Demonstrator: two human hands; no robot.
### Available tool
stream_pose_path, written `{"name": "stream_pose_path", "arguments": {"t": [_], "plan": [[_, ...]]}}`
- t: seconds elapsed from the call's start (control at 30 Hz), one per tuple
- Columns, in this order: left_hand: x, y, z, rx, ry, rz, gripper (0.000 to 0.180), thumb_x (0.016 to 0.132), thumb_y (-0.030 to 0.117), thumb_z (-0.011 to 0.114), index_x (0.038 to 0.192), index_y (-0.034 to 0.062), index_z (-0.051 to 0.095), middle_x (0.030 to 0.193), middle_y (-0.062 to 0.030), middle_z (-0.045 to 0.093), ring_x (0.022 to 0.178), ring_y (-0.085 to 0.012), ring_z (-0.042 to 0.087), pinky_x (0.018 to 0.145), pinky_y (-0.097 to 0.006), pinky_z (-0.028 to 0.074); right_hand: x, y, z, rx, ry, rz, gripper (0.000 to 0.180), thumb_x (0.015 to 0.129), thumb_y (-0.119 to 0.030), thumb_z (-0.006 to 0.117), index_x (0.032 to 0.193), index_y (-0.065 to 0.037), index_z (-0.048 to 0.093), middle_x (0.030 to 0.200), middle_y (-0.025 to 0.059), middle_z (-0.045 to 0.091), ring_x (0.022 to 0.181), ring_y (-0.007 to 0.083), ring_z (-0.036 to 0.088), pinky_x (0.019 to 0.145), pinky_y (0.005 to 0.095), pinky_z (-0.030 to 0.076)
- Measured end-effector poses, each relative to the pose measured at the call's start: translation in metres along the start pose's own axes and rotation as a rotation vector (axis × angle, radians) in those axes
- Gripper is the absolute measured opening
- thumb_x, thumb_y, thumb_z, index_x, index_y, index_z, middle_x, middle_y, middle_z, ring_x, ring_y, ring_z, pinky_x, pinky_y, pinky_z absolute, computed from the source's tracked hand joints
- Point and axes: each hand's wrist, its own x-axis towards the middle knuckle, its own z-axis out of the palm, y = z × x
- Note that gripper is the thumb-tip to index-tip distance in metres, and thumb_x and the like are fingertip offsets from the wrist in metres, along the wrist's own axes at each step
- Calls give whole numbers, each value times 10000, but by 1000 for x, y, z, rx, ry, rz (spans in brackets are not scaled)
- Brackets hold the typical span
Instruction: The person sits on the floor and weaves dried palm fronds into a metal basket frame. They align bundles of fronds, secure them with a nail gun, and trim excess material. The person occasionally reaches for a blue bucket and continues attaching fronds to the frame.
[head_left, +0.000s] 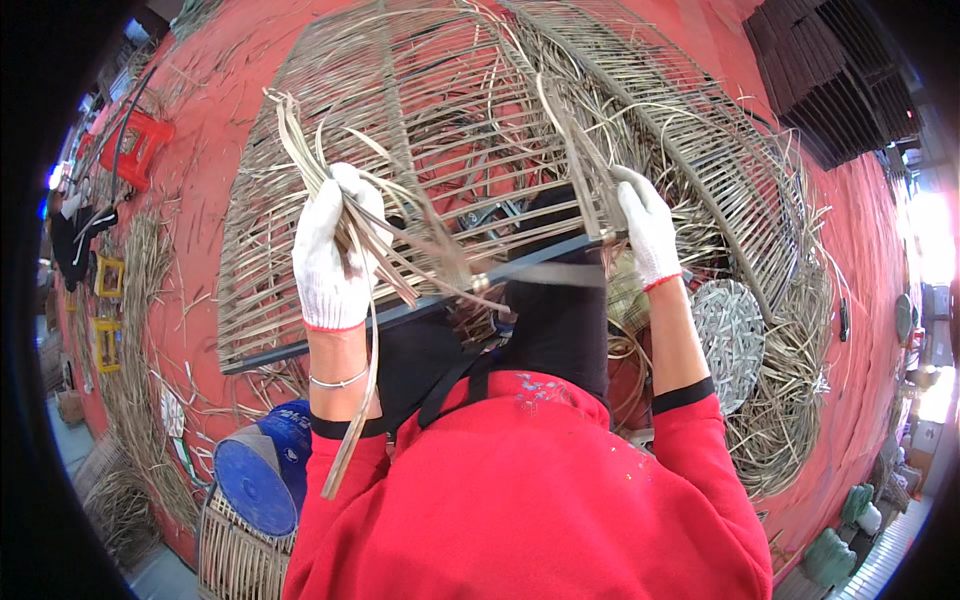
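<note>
My left hand [335,245], in a white knit glove, is closed round a bundle of flat tan strips [300,145]. Their ends fan out above and below the fist, and one long strip [352,430] hangs over my forearm. My right hand [650,228], gloved alike, is at the right end of a dark bar [545,255], its fingers curled in against upright strips [592,185]; its thumb is largely hidden. Across my lap and beyond lies a large openwork panel [290,200] of slats, edged by this bar. A pale strip [565,274] between the hands is blurred.
A second slatted panel [700,150] curves along the right over loose strips [790,400]. Beside my right forearm is a round woven piece [728,345]. A blue drum [255,480] stands lower left, a red stool [137,148] upper left. Dark stacked panels [825,80] stand upper right.
</note>
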Motion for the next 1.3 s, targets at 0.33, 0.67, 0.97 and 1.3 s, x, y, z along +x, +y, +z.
{"name": "stream_pose_path", "arguments": {"t": [0.33,0.67,0.97,1.3], "plan": [[-23,-55,-28,532,111,-505,162,959,194,640,1064,76,605,778,12,596,481,-25,464,405,-164,333,-52,10,56,-80,-75,71,332,1022,-150,466,1300,-20,591,1221,74,653,1158,151,570,1030,286,401],[-5,-85,-26,449,-36,-532,179,963,184,633,1085,62,584,826,-31,631,538,-38,498,447,-166,366,-34,5,3,-278,33,-160,266,966,-215,565,1188,-100,656,1201,109,650,1088,229,626,933,324,480],[-2,-96,-24,344,-98,-538,149,1007,152,566,1123,59,564,842,-42,636,462,-32,410,405,-200,323,-169,-11,-6,63,-611,484,380,1026,-337,418,1062,-56,671,817,87,682,794,194,678,732,330,528],[-30,-81,-42,423,109,-537,209,1011,205,579,1157,57,600,765,-25,620,435,-29,419,369,-157,285,-165,-12,-9,258,-446,261,348,1014,-325,491,946,-48,691,619,6,556,581,87,491,543,255,391]]}}
